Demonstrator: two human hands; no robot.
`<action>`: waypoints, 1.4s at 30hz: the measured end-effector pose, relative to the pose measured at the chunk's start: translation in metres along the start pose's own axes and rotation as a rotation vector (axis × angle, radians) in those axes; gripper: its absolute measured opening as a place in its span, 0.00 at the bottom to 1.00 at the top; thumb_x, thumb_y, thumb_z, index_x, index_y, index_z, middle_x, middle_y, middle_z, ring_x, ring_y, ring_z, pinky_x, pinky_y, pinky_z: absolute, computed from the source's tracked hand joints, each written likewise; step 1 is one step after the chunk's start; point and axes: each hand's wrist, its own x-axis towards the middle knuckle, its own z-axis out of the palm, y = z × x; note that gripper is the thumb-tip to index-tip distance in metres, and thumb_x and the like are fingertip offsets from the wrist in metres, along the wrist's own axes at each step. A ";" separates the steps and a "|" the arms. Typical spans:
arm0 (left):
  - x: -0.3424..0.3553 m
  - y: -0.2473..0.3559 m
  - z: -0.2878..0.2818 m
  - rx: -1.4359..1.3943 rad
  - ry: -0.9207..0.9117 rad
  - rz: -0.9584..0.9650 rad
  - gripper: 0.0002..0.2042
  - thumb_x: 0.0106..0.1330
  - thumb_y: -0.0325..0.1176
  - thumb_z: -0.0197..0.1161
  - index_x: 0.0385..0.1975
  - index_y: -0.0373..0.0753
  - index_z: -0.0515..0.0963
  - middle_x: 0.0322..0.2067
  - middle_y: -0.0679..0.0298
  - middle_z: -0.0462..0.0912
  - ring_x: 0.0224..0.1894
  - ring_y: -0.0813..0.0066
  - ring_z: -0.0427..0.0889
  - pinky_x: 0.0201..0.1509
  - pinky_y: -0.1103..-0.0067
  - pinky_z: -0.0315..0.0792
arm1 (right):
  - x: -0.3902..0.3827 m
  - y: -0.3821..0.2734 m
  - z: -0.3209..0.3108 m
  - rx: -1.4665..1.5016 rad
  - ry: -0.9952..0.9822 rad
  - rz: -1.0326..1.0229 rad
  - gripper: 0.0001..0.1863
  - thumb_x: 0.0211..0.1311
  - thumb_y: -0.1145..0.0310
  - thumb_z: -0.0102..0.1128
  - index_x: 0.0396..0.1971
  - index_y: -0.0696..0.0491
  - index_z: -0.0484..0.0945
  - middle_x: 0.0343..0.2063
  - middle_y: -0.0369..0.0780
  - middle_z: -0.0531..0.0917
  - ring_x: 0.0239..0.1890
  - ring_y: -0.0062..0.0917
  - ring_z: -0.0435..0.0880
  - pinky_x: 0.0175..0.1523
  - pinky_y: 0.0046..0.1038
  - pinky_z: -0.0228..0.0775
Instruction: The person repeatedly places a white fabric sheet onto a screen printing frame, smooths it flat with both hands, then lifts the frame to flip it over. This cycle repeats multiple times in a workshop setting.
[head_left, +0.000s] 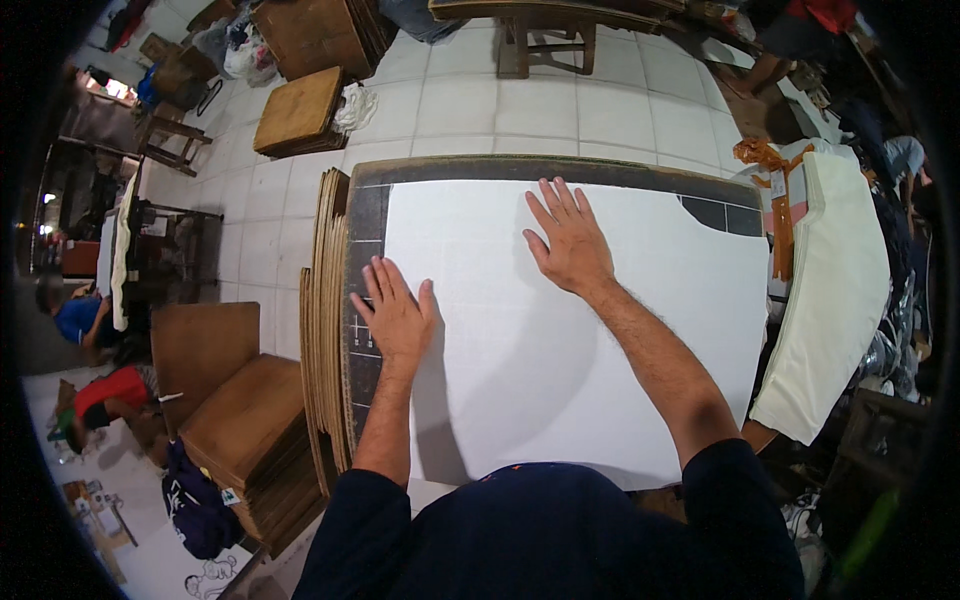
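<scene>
A large white paper sheet (pixel 560 340) lies flat on a dark gridded board (pixel 365 225). My left hand (pixel 395 315) is pressed palm down on the sheet's left edge, partly over the board's dark margin, fingers spread. Further up and near the middle of the sheet, my right hand (pixel 568 240) lies flat with its fingers apart. Neither hand holds anything. The sheet's top right corner has a curved cut that shows the board beneath.
A stack of brown boards (pixel 325 300) stands on edge against the board's left side. A thick pile of white sheets (pixel 835 290) lies on the right, a brown strap (pixel 780 200) beside it. More board stacks (pixel 245 430) and seated people (pixel 105 400) are at the left, on a tiled floor (pixel 560 110).
</scene>
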 end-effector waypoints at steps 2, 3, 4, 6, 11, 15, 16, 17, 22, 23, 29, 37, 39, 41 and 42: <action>0.009 0.006 -0.003 -0.018 0.055 0.028 0.35 0.71 0.47 0.49 0.70 0.28 0.51 0.72 0.44 0.48 0.75 0.47 0.43 0.75 0.53 0.37 | 0.001 0.001 0.000 0.006 -0.006 0.008 0.29 0.71 0.54 0.45 0.68 0.51 0.61 0.69 0.44 0.60 0.73 0.37 0.53 0.76 0.41 0.39; 0.021 0.013 -0.003 -0.075 0.134 0.115 0.34 0.70 0.45 0.51 0.69 0.28 0.52 0.71 0.43 0.49 0.74 0.46 0.44 0.75 0.53 0.39 | 0.001 0.001 0.000 0.000 -0.023 0.014 0.30 0.71 0.54 0.46 0.68 0.51 0.61 0.69 0.44 0.60 0.73 0.37 0.53 0.76 0.41 0.40; 0.034 0.025 -0.002 -0.124 0.166 0.180 0.34 0.69 0.42 0.52 0.69 0.28 0.52 0.71 0.43 0.49 0.74 0.45 0.45 0.74 0.53 0.40 | 0.002 0.001 0.000 0.022 0.001 0.009 0.30 0.70 0.54 0.47 0.67 0.52 0.62 0.69 0.45 0.60 0.73 0.37 0.53 0.76 0.41 0.40; 0.070 0.053 0.004 -0.391 0.273 0.395 0.31 0.70 0.40 0.53 0.69 0.32 0.56 0.70 0.44 0.54 0.73 0.44 0.48 0.74 0.54 0.45 | 0.001 0.001 -0.001 0.034 -0.020 0.027 0.30 0.69 0.55 0.50 0.67 0.52 0.62 0.69 0.46 0.61 0.73 0.38 0.53 0.75 0.42 0.42; 0.102 0.075 0.013 -0.139 0.150 0.313 0.33 0.70 0.55 0.48 0.71 0.42 0.57 0.72 0.50 0.52 0.75 0.51 0.46 0.75 0.54 0.37 | -0.030 0.022 -0.019 0.041 0.007 0.097 0.35 0.67 0.50 0.52 0.69 0.50 0.59 0.71 0.46 0.56 0.73 0.45 0.48 0.75 0.47 0.40; 0.097 0.071 0.014 -0.104 0.147 0.297 0.34 0.72 0.56 0.44 0.73 0.44 0.51 0.73 0.51 0.48 0.76 0.53 0.42 0.75 0.56 0.34 | -0.071 0.090 -0.049 -0.163 0.050 0.288 0.35 0.66 0.46 0.52 0.68 0.47 0.61 0.69 0.46 0.59 0.72 0.45 0.52 0.72 0.53 0.41; 0.096 0.070 0.014 -0.110 0.141 0.292 0.34 0.72 0.56 0.44 0.73 0.44 0.50 0.73 0.51 0.48 0.76 0.53 0.41 0.75 0.56 0.34 | -0.072 0.107 -0.052 -0.229 -0.010 0.372 0.34 0.67 0.45 0.51 0.69 0.46 0.61 0.69 0.46 0.59 0.72 0.45 0.52 0.72 0.54 0.40; 0.096 0.070 0.014 -0.124 0.212 0.334 0.34 0.73 0.56 0.44 0.73 0.44 0.50 0.73 0.51 0.48 0.76 0.53 0.41 0.75 0.56 0.33 | -0.070 0.118 -0.053 -0.237 0.008 0.377 0.34 0.68 0.45 0.49 0.68 0.48 0.61 0.69 0.47 0.60 0.72 0.46 0.52 0.73 0.53 0.40; 0.098 0.068 0.019 -0.136 0.151 0.262 0.34 0.73 0.55 0.43 0.73 0.42 0.51 0.73 0.49 0.47 0.76 0.52 0.42 0.75 0.55 0.35 | -0.087 0.118 -0.048 -0.260 0.065 0.322 0.35 0.68 0.46 0.48 0.69 0.51 0.60 0.69 0.49 0.58 0.73 0.47 0.50 0.73 0.52 0.39; 0.096 0.067 0.021 -0.147 0.155 0.253 0.34 0.73 0.55 0.43 0.73 0.42 0.51 0.73 0.49 0.47 0.75 0.51 0.42 0.75 0.55 0.35 | -0.106 0.110 -0.050 -0.212 0.019 0.284 0.35 0.68 0.45 0.48 0.69 0.51 0.59 0.69 0.49 0.58 0.73 0.47 0.50 0.73 0.52 0.39; 0.041 0.046 0.029 -0.089 0.153 0.243 0.34 0.74 0.55 0.43 0.72 0.40 0.50 0.73 0.47 0.46 0.75 0.49 0.42 0.75 0.54 0.36 | -0.205 0.190 -0.092 -0.435 0.136 0.644 0.35 0.66 0.47 0.52 0.68 0.49 0.61 0.69 0.50 0.58 0.72 0.48 0.51 0.73 0.53 0.40; -0.111 0.041 0.023 -0.170 0.060 0.351 0.36 0.71 0.51 0.49 0.71 0.33 0.50 0.72 0.41 0.44 0.75 0.45 0.39 0.74 0.52 0.33 | -0.312 0.062 -0.076 -0.161 0.142 0.472 0.38 0.61 0.46 0.58 0.67 0.51 0.62 0.69 0.50 0.59 0.71 0.51 0.53 0.72 0.55 0.41; -0.161 0.033 0.018 -0.160 0.029 0.431 0.37 0.70 0.50 0.50 0.71 0.32 0.50 0.72 0.40 0.44 0.75 0.43 0.39 0.74 0.51 0.33 | -0.365 0.046 -0.088 -0.128 0.133 0.724 0.38 0.62 0.46 0.57 0.68 0.51 0.61 0.69 0.51 0.59 0.71 0.51 0.52 0.72 0.56 0.41; -0.202 0.032 0.014 -0.134 0.002 0.516 0.37 0.69 0.50 0.52 0.71 0.31 0.50 0.72 0.39 0.44 0.75 0.42 0.39 0.74 0.51 0.33 | -0.414 0.055 -0.104 -0.232 0.183 0.984 0.38 0.64 0.47 0.55 0.68 0.52 0.60 0.69 0.51 0.59 0.71 0.50 0.52 0.71 0.57 0.41; -0.214 0.031 0.013 -0.135 -0.002 0.530 0.38 0.69 0.49 0.52 0.71 0.31 0.51 0.71 0.39 0.44 0.75 0.41 0.39 0.74 0.50 0.33 | -0.430 0.067 -0.110 -0.307 0.141 1.212 0.37 0.65 0.48 0.54 0.68 0.53 0.60 0.68 0.52 0.59 0.72 0.50 0.52 0.71 0.57 0.41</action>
